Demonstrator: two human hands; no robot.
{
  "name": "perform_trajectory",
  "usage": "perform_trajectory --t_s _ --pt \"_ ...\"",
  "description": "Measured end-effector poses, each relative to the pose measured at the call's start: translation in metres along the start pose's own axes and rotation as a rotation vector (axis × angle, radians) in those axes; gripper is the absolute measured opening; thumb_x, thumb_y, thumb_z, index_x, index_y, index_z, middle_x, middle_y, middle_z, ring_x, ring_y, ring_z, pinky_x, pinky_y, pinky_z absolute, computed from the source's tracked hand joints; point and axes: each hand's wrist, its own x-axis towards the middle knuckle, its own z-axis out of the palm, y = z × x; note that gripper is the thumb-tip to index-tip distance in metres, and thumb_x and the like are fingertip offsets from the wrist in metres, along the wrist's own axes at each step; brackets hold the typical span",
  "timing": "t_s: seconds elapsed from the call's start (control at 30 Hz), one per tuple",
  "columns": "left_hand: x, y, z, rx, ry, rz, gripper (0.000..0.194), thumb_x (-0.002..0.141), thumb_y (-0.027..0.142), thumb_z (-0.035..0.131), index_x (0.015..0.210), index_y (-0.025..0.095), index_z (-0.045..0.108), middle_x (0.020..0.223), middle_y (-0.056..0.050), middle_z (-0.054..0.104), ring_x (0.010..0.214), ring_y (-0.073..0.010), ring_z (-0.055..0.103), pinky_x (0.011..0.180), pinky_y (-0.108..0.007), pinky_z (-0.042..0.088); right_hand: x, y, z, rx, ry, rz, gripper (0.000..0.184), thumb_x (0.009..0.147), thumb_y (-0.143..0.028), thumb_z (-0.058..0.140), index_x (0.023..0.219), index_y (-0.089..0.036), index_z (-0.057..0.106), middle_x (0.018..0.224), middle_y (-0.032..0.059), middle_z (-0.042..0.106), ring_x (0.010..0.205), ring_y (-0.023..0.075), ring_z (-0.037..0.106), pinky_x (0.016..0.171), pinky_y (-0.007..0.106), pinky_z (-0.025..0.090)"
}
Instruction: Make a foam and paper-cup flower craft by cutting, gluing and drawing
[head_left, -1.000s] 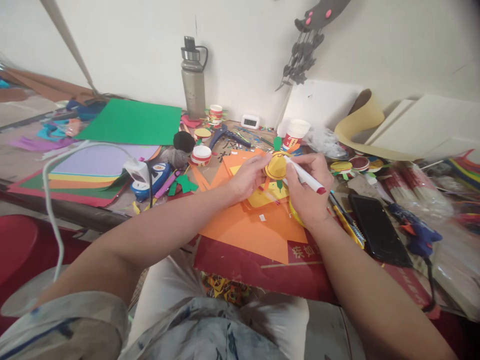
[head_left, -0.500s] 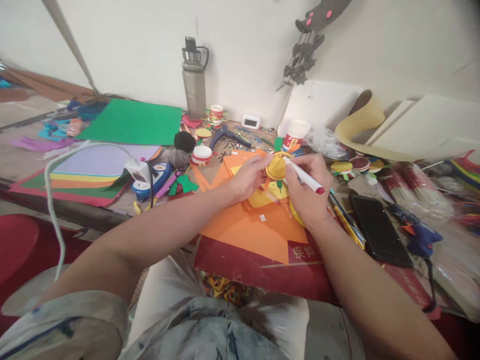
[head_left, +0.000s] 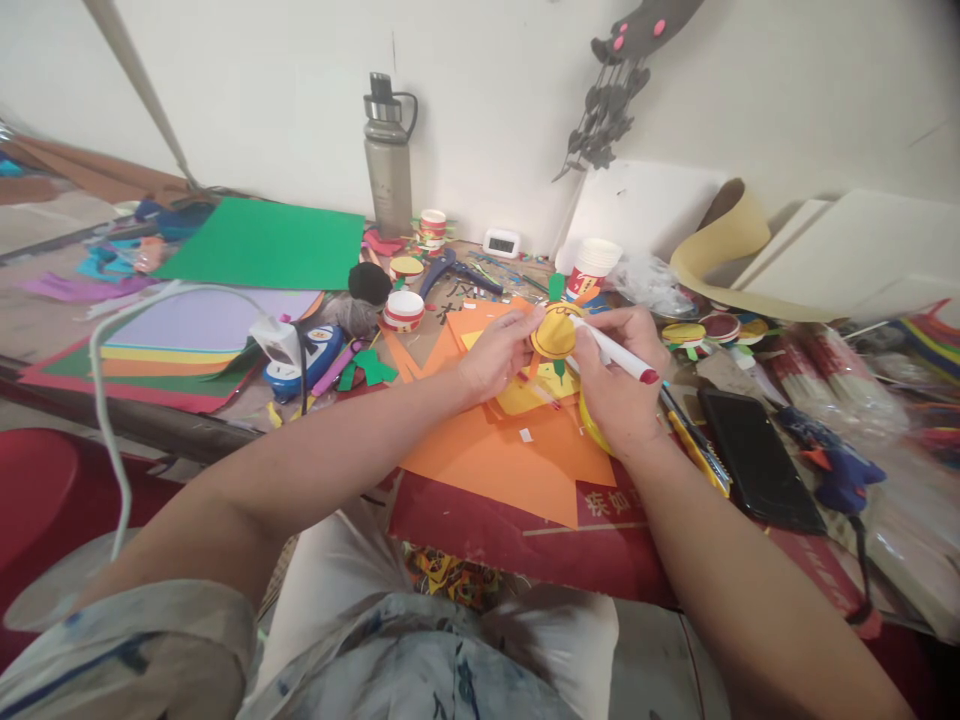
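My left hand (head_left: 506, 352) pinches the left edge of a round yellow paper craft (head_left: 553, 332), which has dark lines on it and a green piece (head_left: 556, 287) at its top. My right hand (head_left: 619, 375) is closed around a white marker (head_left: 616, 350) with a red end. The marker's tip points left and meets, or nearly meets, the craft's right side; I cannot tell which. Beneath both hands lie yellow paper pieces (head_left: 517, 398) and orange paper sheets (head_left: 495, 460).
Right of my right arm are a black phone (head_left: 759, 455) and a yellow cutter (head_left: 694, 445). White paper cups (head_left: 598, 258), a small clock (head_left: 501, 243) and a grey bottle (head_left: 388, 165) stand toward the wall. Green paper (head_left: 270, 245) and a white cable (head_left: 101, 400) are on the left.
The marker and my right hand have shifted slightly right and down across the yellow craft. My left hand keeps its hold in nearly the same place.
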Motion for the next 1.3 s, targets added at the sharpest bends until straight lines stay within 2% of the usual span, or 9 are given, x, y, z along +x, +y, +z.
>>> perform_trajectory --t_s 0.17,0.4,0.57,0.7,0.8,0.9,1.0,1.1,1.3 --pt "0.000 0.001 0.002 -0.011 0.029 -0.007 0.035 0.104 0.042 0.072 0.083 0.015 0.063 0.073 -0.001 0.068 0.058 -0.0099 0.063 0.048 -0.021 0.042 0.000 0.001 0.000 -0.003 0.024 0.009 0.012 0.100 -0.036 0.070 0.097 -0.028 0.062 0.082 0.0017 0.072 0.068 0.0212 0.069 0.065 0.037 0.056" --pt "0.001 0.000 -0.001 -0.019 0.028 -0.002 0.031 0.108 0.037 0.065 0.085 0.015 0.065 0.075 -0.002 0.070 0.061 -0.0112 0.065 0.053 -0.022 0.046 0.000 0.002 -0.001 -0.008 0.018 0.046 0.015 0.101 -0.041 0.069 0.098 -0.028 0.063 0.084 0.0030 0.074 0.072 0.0222 0.071 0.067 0.038 0.058" --pt "0.004 -0.002 -0.003 -0.032 0.035 -0.005 0.027 0.107 0.037 0.066 0.093 0.014 0.070 0.086 -0.005 0.076 0.072 -0.0135 0.071 0.069 -0.026 0.055 0.000 0.001 -0.001 0.015 0.012 0.065 0.017 0.101 -0.043 0.069 0.099 -0.027 0.064 0.084 0.0028 0.073 0.071 0.0219 0.070 0.067 0.038 0.057" --pt "0.008 -0.003 -0.007 -0.035 0.034 -0.020 0.029 0.106 0.043 0.066 0.105 0.015 0.073 0.092 -0.006 0.079 0.075 -0.0142 0.071 0.076 -0.027 0.056 -0.001 0.004 -0.002 0.002 0.010 0.063 0.018 0.101 -0.043 0.068 0.100 -0.026 0.065 0.087 0.0028 0.073 0.074 0.0222 0.071 0.069 0.038 0.056" --pt "0.010 -0.004 -0.009 -0.039 0.050 -0.031 0.030 0.109 0.042 0.060 0.106 0.015 0.073 0.092 -0.007 0.079 0.075 -0.0147 0.071 0.076 -0.028 0.056 -0.002 0.006 -0.002 -0.003 0.006 0.061 0.016 0.101 -0.042 0.068 0.101 -0.026 0.065 0.090 0.0033 0.073 0.075 0.0221 0.071 0.070 0.038 0.056" --pt "0.010 -0.003 -0.009 -0.044 0.062 -0.034 0.029 0.109 0.041 0.060 0.105 0.015 0.072 0.091 -0.006 0.078 0.073 -0.0143 0.070 0.075 -0.027 0.055 -0.002 0.006 -0.002 -0.001 0.002 0.066 0.015 0.101 -0.041 0.069 0.101 -0.026 0.065 0.088 0.0032 0.074 0.074 0.0222 0.071 0.069 0.039 0.057" --pt "0.008 -0.003 -0.008 -0.030 0.043 -0.024 0.029 0.108 0.043 0.063 0.101 0.016 0.071 0.082 -0.003 0.073 0.064 -0.0127 0.066 0.063 -0.024 0.051 -0.001 0.002 -0.002 0.011 -0.011 0.056 0.014 0.100 -0.040 0.070 0.099 -0.027 0.065 0.085 0.0029 0.074 0.072 0.0226 0.071 0.068 0.039 0.057" --pt "0.007 -0.004 -0.007 -0.008 0.011 -0.002 0.033 0.107 0.045 0.064 0.094 0.015 0.069 0.076 -0.002 0.069 0.056 -0.0116 0.063 0.047 -0.023 0.041 -0.001 -0.002 -0.002 0.020 -0.046 0.031 0.012 0.099 -0.039 0.070 0.099 -0.028 0.066 0.087 0.0036 0.075 0.073 0.0229 0.071 0.069 0.040 0.058" --pt "0.005 -0.004 -0.004 0.023 -0.003 -0.013 0.039 0.103 0.049 0.072 0.088 0.014 0.068 0.076 -0.003 0.069 0.057 -0.0104 0.064 0.044 -0.021 0.039 -0.001 -0.008 -0.002 0.004 -0.084 0.045 0.015 0.100 -0.042 0.068 0.098 -0.028 0.064 0.088 0.0023 0.075 0.074 0.0225 0.070 0.073 0.042 0.060"
